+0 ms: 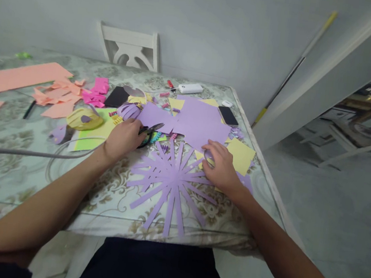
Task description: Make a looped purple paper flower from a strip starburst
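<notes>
My left hand is closed at the black handles of a pair of scissors, whose blades point away to the right. Just beyond its fingers sits a ball of purple paper strips. My right hand has its fingers curled round a small ring-like thing at the edge of a purple paper sheet. Whether that is a tape roll or a bent paper strip I cannot tell. Between and below both hands, purple paper strips crossed into a star shape lie flat on the table.
A patterned cloth covers the table. Yellow paper, a phone and a white power bank lie to the right and back. Leftward are a yellow paper ball, orange paper, pink paper and a cable.
</notes>
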